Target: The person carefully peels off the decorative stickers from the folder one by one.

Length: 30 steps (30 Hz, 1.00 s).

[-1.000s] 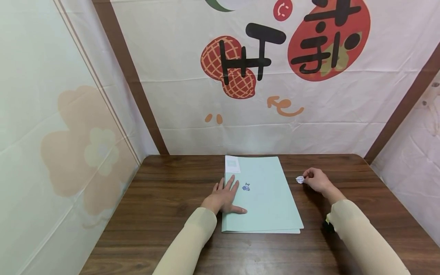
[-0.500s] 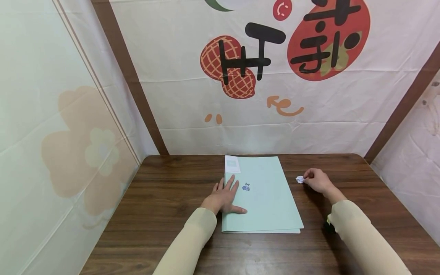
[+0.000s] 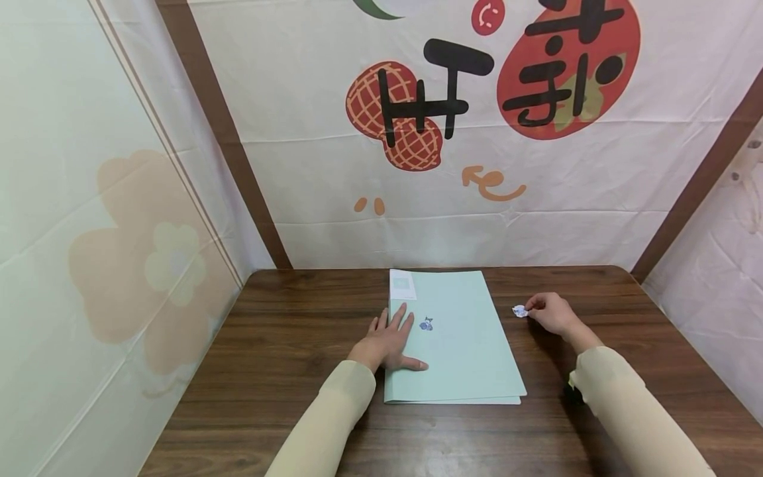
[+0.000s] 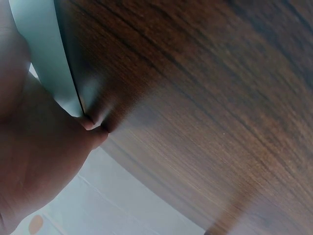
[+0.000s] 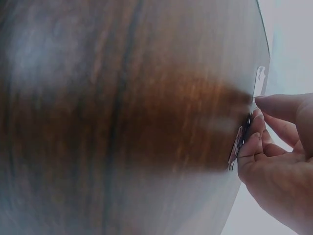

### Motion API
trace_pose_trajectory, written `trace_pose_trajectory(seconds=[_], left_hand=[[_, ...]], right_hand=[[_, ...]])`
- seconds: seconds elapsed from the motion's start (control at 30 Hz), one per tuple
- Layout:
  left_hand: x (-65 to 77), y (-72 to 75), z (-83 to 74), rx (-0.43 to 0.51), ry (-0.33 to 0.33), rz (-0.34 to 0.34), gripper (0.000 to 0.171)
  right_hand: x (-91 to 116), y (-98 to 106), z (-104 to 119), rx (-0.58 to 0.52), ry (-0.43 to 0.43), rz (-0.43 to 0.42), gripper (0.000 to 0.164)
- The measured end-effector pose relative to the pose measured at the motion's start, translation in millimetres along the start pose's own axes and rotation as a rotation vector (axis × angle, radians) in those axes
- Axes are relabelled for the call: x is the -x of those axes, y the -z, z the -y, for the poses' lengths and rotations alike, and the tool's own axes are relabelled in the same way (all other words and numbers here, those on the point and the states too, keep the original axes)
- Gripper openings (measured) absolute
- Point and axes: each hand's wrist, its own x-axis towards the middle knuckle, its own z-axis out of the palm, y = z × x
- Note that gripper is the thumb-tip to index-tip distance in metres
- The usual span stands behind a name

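Note:
A pale mint-green folder [image 3: 459,338] lies on the wooden table, with a white label [image 3: 402,285] at its upper left corner. A small blue figure [image 3: 426,324] shows on its cover. My left hand [image 3: 384,344] rests spread over the folder's left edge, thumb and forefingers on the cover. In the left wrist view its outer fingertips [image 4: 100,137] reach down to the table beside the edge. To the right of the folder, my right hand [image 3: 551,313] pinches a small white-and-blue flat cutout [image 3: 520,311] between thumb and fingers, low over the table. Another pale patterned piece [image 5: 234,147] shows by its lower fingers.
The brown wood-grain table [image 3: 286,331] extends on both sides of the folder. A white printed cloth [image 3: 322,165] hangs along its far edge, with more cloth at the left and right. A small dark object [image 3: 573,392] shows at the right sleeve's cuff.

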Motion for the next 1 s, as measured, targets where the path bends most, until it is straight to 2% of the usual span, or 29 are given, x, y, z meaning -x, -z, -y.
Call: trace_pose_trajectory(seconds=[0.37, 1.0], left_hand=[[1.5, 2.4, -0.5, 0.005, 0.006, 0.012, 0.108], [1.0, 1.3, 0.0, 0.0, -0.001, -0.01, 0.112]], right_hand=[[0.6, 0.6, 3.2, 0.01, 0.022, 0.02, 0.015], [-2.8, -2.2, 0.7, 0.01, 0.043, 0.044, 0.018]])
